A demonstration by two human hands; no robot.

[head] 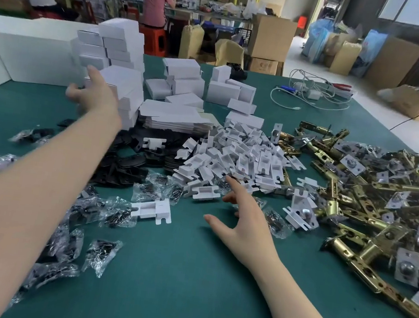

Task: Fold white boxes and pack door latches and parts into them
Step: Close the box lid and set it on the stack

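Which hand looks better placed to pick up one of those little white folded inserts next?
Probably the right hand: its open fingers reach the white insert pile, while the left hand is at the stacked boxes.

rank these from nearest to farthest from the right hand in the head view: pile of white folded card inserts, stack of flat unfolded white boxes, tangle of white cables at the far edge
1. Pile of white folded card inserts: just beyond the right hand, at its fingertips.
2. Stack of flat unfolded white boxes: farther back, to the left.
3. Tangle of white cables: far right edge of the green table.
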